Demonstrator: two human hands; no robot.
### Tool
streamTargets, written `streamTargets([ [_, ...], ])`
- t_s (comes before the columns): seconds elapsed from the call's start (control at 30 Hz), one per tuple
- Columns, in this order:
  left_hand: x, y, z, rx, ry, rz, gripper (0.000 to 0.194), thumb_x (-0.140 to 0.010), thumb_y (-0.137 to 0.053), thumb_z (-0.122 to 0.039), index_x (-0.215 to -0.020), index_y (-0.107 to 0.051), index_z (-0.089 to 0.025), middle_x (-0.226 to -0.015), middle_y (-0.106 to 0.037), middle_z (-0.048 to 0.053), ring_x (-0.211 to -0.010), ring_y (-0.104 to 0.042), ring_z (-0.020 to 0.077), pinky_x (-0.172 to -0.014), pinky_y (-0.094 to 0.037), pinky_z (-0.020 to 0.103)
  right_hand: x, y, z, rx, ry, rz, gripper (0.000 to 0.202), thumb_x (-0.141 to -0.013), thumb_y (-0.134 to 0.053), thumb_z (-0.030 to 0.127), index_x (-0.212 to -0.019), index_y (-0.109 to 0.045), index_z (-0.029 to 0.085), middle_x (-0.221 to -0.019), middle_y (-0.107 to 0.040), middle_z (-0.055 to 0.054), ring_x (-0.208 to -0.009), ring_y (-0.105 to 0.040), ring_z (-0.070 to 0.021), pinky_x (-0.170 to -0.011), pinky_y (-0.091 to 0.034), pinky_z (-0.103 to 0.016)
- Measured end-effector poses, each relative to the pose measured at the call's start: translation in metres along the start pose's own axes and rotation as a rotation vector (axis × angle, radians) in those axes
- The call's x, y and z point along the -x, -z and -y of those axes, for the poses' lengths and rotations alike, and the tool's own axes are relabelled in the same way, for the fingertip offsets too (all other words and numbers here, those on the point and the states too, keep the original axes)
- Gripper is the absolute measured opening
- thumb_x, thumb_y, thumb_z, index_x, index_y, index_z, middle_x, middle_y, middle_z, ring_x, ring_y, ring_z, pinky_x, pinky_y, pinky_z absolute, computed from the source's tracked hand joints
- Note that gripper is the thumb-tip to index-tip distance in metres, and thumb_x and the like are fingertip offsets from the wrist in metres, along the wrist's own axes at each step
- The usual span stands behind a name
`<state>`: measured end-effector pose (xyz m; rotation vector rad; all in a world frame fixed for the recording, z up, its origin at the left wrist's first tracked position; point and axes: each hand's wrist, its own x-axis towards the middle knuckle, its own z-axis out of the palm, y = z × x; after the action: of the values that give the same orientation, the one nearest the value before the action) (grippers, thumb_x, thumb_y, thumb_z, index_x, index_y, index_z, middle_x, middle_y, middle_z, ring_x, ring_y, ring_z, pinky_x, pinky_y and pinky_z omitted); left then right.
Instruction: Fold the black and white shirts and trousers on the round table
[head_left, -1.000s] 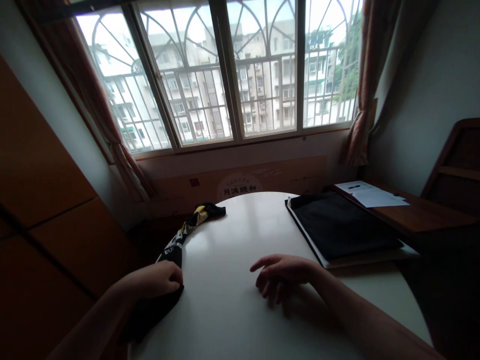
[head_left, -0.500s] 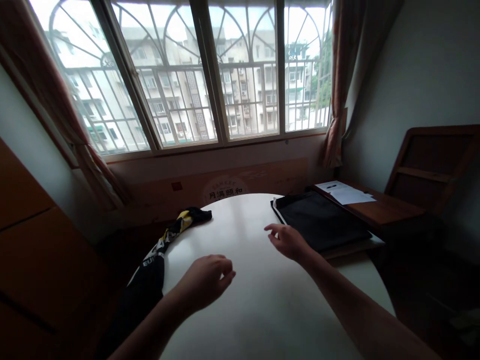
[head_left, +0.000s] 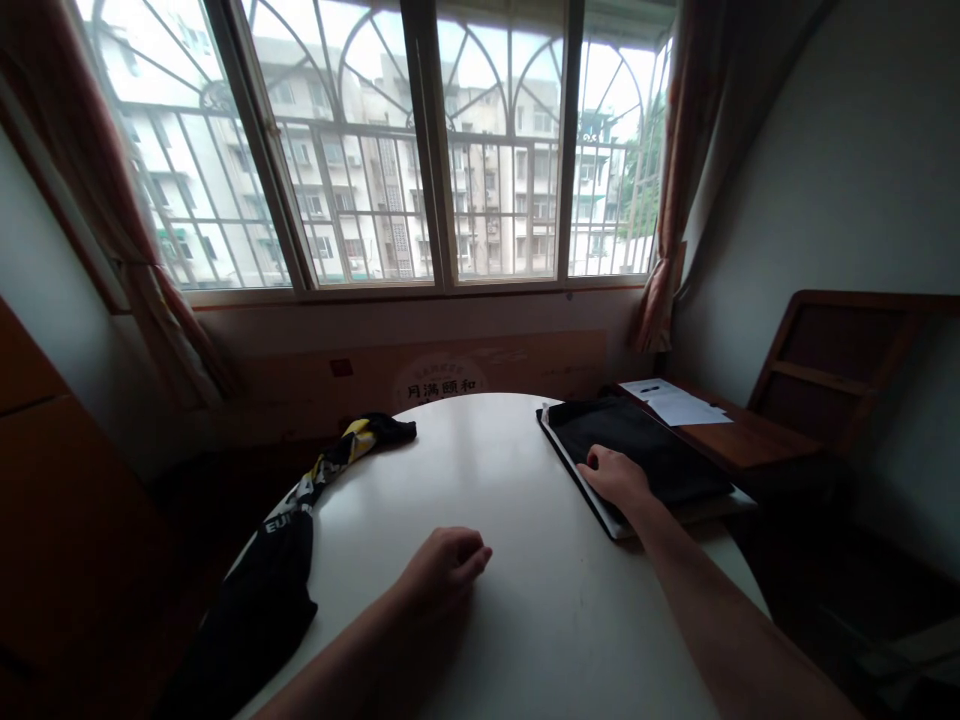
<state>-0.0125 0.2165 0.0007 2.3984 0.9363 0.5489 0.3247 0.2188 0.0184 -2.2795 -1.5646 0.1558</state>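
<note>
A white round table (head_left: 480, 470) fills the middle. My left hand (head_left: 448, 565), loosely curled, is over its centre, with thumb and fingers close together; what they hold, if anything, is hidden. At the right, my right hand (head_left: 615, 474) is at the left part of a flat black cloth item (head_left: 667, 450) with a white layer beneath it. Its fingers are bent against the black cloth near the edge; whether they grip it is not clear. A dark garment (head_left: 262, 570) with white letters and a yellow patch lies along the table's left edge.
Behind the table on the right stands a wooden surface (head_left: 765, 437) with white papers (head_left: 686, 405) and a pen. A wooden-framed chair back (head_left: 817, 350) rises beside it. Barred windows and curtains (head_left: 660, 300) are beyond.
My right hand has moved right, from over the bare table onto the black cloth item. My left hand has shifted slightly right. The view has turned a little.
</note>
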Motion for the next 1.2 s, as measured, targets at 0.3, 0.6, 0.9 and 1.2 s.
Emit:
streamTargets([
  [0.3,0.004,0.003,0.003,0.07,-0.003,-0.043,0.038,-0.089,-0.052,-0.046,-0.064,-0.061,-0.02,-0.063,-0.064,0.002,-0.061,-0.052,0.0141,-0.063,-0.041,0.026,0.005,0.007,0.01,-0.013,-0.039,-0.147,0.023,-0.101,-0.044,0.031,-0.105,-0.064,0.02,-0.1,-0.075,-0.013,-0.09,-0.072,-0.026,-0.068,-0.038,-0.03],
  [0.6,0.001,0.013,0.005,0.212,0.115,-0.155,0.044,-0.091,-0.047,-0.052,-0.115,-0.066,-0.021,-0.098,-0.074,0.008,-0.09,-0.069,0.0237,-0.081,-0.051,0.033,0.081,0.024,0.083,-0.294,0.774,-0.249,0.027,-0.103,-0.043,0.035,-0.084,-0.055,0.021,-0.077,-0.065,-0.005,-0.067,-0.06,-0.0175,-0.066,-0.039,-0.027],
  [0.9,-0.002,0.02,0.026,0.256,0.357,-0.369,0.064,-0.089,-0.049,-0.048,-0.141,-0.048,-0.012,-0.139,-0.06,0.02,-0.129,-0.058,0.0298,-0.11,-0.045,0.042,0.173,-0.02,0.133,-0.337,1.71,0.154,0.018,-0.104,-0.051,0.034,-0.113,-0.064,0.027,-0.078,-0.07,0.003,-0.063,-0.062,-0.0102,-0.061,-0.043,-0.021],
  [1.2,0.004,0.024,-0.007,-0.336,0.528,-0.079,0.078,-0.088,-0.057,-0.037,-0.158,-0.034,-0.012,-0.165,-0.034,0.017,-0.154,-0.028,0.0327,-0.126,-0.018,0.053,0.083,0.022,0.082,-0.236,0.616,-0.042,0.042,-0.095,-0.055,0.029,-0.135,-0.063,0.018,-0.121,-0.073,-0.013,-0.107,-0.069,-0.0259,-0.091,-0.05,-0.035],
])
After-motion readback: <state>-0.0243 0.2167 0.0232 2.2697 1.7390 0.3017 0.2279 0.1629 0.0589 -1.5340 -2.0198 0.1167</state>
